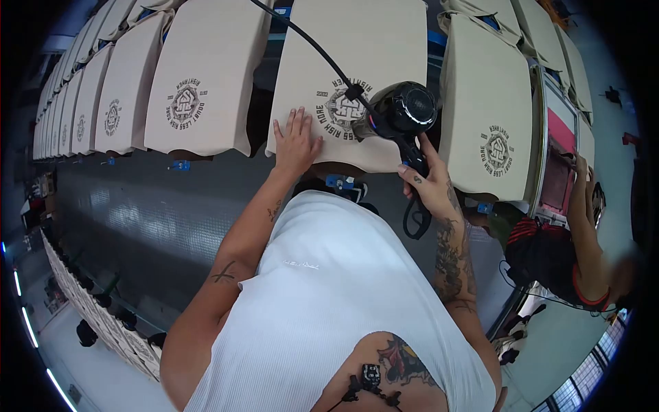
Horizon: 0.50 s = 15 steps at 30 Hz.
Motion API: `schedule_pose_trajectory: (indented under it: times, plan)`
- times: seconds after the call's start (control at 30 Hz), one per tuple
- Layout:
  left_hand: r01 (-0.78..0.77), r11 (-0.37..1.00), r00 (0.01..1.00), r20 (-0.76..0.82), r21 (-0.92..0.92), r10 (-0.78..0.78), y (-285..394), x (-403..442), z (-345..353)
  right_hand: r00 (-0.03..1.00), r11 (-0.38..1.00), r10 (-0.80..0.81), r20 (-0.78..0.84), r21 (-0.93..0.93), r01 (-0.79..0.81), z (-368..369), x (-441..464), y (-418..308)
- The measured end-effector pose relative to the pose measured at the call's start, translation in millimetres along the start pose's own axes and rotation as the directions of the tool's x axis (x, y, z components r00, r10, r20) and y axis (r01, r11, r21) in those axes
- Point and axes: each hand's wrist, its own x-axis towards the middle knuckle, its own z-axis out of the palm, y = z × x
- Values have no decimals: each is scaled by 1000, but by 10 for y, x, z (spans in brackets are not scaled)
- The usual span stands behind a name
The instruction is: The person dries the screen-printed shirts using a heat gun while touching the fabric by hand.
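A black hair dryer (406, 110) is gripped by its handle in my right hand (427, 180). Its nozzle points down and left over the dark round print (345, 108) on a cream T-shirt (350, 41), hiding part of the lettering. The shirt lies stretched over a flat board directly ahead of me. My left hand (296, 143) rests flat on the shirt's lower left corner, fingers spread. From the dryer a black cord (312, 42) runs up and left, crossing the print.
Printed cream shirts on boards line up on the left (199, 69) and right (487, 103). At right, a person (563, 254) holds a framed screen (552, 144) with a pink area. Blue clamps (180, 165) stick out below the boards. Another row of boards (103, 309) stands behind at lower left.
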Motion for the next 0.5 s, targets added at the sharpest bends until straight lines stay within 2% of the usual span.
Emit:
schedule_pose_trajectory:
  times: [0.27, 0.5]
  plan:
    - [75, 997, 997, 10, 36, -76, 134, -220, -49, 987, 995, -97, -129, -14, 96, -353, 51, 115]
    - [117, 993, 993, -7, 9, -117, -26, -124, -6, 1000, 999, 23, 5, -36, -23, -51, 150, -46]
